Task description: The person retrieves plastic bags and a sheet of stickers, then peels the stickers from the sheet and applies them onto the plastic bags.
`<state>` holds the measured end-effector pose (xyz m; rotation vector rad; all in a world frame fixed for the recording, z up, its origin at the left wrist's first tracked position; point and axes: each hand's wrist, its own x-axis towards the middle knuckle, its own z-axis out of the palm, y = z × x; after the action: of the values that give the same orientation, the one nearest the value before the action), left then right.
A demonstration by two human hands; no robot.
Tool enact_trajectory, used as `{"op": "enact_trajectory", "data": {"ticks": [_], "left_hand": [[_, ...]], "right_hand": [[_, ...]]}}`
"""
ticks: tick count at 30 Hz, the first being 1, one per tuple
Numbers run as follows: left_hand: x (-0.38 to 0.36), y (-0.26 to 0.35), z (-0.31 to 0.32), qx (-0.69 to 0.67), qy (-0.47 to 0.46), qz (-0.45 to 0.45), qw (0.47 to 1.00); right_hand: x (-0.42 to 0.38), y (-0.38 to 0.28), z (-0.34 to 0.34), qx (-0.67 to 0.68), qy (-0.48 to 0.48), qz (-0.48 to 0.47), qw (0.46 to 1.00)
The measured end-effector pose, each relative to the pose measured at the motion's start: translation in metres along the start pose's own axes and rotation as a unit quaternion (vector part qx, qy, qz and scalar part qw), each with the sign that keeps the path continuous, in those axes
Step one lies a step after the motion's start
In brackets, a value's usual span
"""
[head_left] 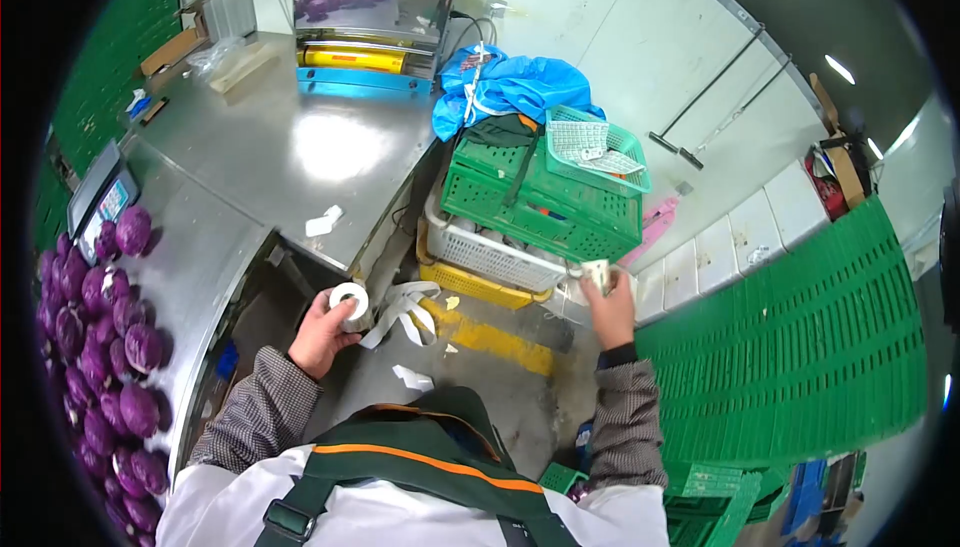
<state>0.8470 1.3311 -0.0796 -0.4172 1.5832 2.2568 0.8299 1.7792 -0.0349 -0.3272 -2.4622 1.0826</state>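
A roll of white tape or labels (361,294) is gripped in my left hand (316,341), just off the corner of the steel table. Below and right of it, a loose white strip (402,303) loops over the floor. My right hand (614,311) is raised in front of the stacked crates, its fingers closed on a small pale, paper-like piece (596,272); I cannot tell exactly what it is. Crumpled white paper scraps (323,222) lie on the table corner above my left hand.
Shiny purple round vegetables (138,411) and a scale (101,192) occupy the left of the steel table (215,172). Behind stands a machine with a yellow roll (352,59). Ahead are a green crate (540,202) and blue plastic (520,82); green crates (790,347) stand right.
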Motion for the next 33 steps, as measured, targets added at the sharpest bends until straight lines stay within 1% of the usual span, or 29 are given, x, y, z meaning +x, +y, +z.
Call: {"op": "enact_trajectory", "data": {"ticks": [1, 4, 6, 7, 8, 11, 13, 14, 15, 17, 18, 20, 22, 24, 26, 28, 30, 32, 33], "left_hand": [[0.015, 0.011, 0.009, -0.006, 0.017, 0.01, 1.0], [0.065, 0.013, 0.016, -0.015, 0.075, 0.049, 0.996], [0.09, 0.008, 0.023, -0.054, 0.121, 0.052, 0.99], [0.099, 0.006, 0.025, -0.072, 0.133, 0.037, 0.988], [0.11, 0.009, 0.029, -0.088, 0.147, 0.024, 0.985], [0.138, 0.027, 0.059, -0.107, 0.208, 0.025, 0.972], [0.167, 0.044, 0.081, -0.092, 0.23, 0.059, 0.967], [0.175, 0.053, 0.087, -0.09, 0.263, 0.079, 0.957], [0.185, 0.063, 0.091, -0.076, 0.281, 0.071, 0.954], [0.212, 0.078, 0.083, -0.027, 0.333, 0.051, 0.941], [0.227, 0.086, 0.076, 0.01, 0.361, 0.041, 0.932], [0.258, 0.095, 0.051, 0.044, 0.381, 0.024, 0.923], [0.286, 0.106, 0.035, 0.054, 0.404, -0.005, 0.913], [0.309, 0.108, 0.019, 0.103, 0.413, -0.004, 0.905], [0.331, 0.098, 0.002, 0.171, 0.401, -0.004, 0.9], [0.342, 0.086, -0.012, 0.335, 0.415, -0.009, 0.846], [0.334, 0.08, -0.003, 0.437, 0.447, 0.002, 0.78], [0.341, 0.069, -0.016, 0.371, 0.471, -0.015, 0.8], [0.337, 0.067, -0.017, 0.356, 0.481, -0.005, 0.801]], "right_hand": [[0.035, -0.004, 0.0, -0.023, 0.006, -0.004, 1.0], [0.148, 0.025, 0.015, -0.068, 0.014, -0.042, 0.997], [0.217, 0.042, 0.029, -0.081, 0.021, -0.076, 0.994], [0.249, 0.05, 0.036, -0.087, 0.022, -0.093, 0.992], [0.282, 0.064, 0.044, -0.113, 0.009, -0.093, 0.989], [0.364, 0.106, 0.074, -0.182, -0.037, -0.089, 0.979], [0.406, 0.134, 0.093, -0.172, -0.091, -0.101, 0.976], [0.427, 0.155, 0.104, -0.215, -0.132, -0.122, 0.96], [0.432, 0.157, 0.112, -0.237, -0.104, -0.179, 0.949], [0.424, 0.121, 0.116, -0.296, -0.065, -0.237, 0.923], [0.413, 0.093, 0.119, -0.242, -0.051, -0.249, 0.936], [0.381, 0.07, 0.137, -0.165, -0.019, -0.316, 0.934], [0.341, 0.055, 0.158, -0.128, -0.06, -0.339, 0.93], [0.301, 0.047, 0.181, -0.054, -0.182, -0.234, 0.953], [0.264, 0.033, 0.2, -0.013, -0.24, -0.202, 0.95], [0.231, 0.023, 0.215, 0.007, -0.284, -0.202, 0.937], [0.2, 0.012, 0.222, 0.014, -0.331, -0.21, 0.92], [0.173, -0.003, 0.225, -0.017, -0.36, -0.247, 0.899], [0.158, -0.011, 0.226, -0.031, -0.368, -0.267, 0.89]]}}
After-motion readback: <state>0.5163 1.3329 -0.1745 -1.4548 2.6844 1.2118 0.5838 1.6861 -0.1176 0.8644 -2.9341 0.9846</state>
